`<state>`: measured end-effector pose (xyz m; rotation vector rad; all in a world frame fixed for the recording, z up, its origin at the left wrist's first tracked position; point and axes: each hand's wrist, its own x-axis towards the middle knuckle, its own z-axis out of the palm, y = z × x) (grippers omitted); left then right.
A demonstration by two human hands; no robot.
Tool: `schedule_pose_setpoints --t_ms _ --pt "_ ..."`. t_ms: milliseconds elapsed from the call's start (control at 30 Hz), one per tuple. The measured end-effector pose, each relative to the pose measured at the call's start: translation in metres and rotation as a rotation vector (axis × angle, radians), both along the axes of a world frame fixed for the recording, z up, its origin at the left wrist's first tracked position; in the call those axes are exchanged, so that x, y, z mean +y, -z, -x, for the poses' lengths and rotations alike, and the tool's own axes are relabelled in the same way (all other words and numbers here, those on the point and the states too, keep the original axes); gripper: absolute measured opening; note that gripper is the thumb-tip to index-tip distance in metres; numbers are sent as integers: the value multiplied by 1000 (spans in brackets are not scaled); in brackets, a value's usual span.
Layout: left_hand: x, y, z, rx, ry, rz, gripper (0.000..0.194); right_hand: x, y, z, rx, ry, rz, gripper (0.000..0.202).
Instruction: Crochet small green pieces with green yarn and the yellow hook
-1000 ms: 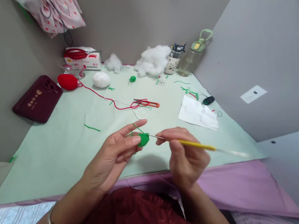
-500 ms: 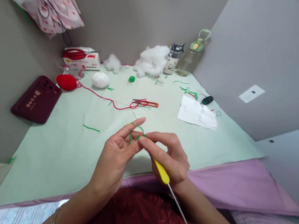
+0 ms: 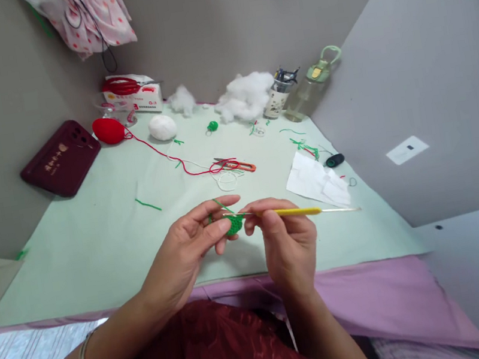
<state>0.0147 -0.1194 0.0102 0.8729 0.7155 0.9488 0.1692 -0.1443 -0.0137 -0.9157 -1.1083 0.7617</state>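
Between the thumb and fingers of my left hand (image 3: 188,239) is a small green crochet piece (image 3: 234,224). Green yarn (image 3: 224,207) runs from the piece up over my raised left index finger. My right hand (image 3: 289,238) is closed round a crochet hook (image 3: 297,211) with a yellow grip and metal ends. The hook lies nearly level, its left tip at the top edge of the green piece. Whether the tip is inside a stitch I cannot tell. Part of the piece is hidden behind my left thumb.
Beyond my hands lie orange thread snips (image 3: 241,166) with red and white yarn. A red yarn ball (image 3: 109,131), a white ball (image 3: 162,128) and fluffy stuffing (image 3: 247,96) are farther back. White paper (image 3: 315,179) lies right; a maroon phone-like case (image 3: 61,159) leans left.
My right hand has moved right and turned, swinging the hook from steeply downward to nearly level. More of the green crochet piece now shows beside my left thumb.
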Motion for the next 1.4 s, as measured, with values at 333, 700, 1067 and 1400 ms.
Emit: schedule_pose_setpoints --t_ms 333,700,1067,1400 --pt "1 7 7 152 -48 -117 28 -6 -5 -2 -14 -12 -34 18" --pt "0 7 9 249 -108 -235 29 -14 -7 -1 -343 122 -176 27" --pt "-2 4 8 266 -163 -204 40 -9 3 -4 -546 152 -405 27" --pt "2 1 7 -80 71 185 43 -13 6 1 -764 320 -445 31"
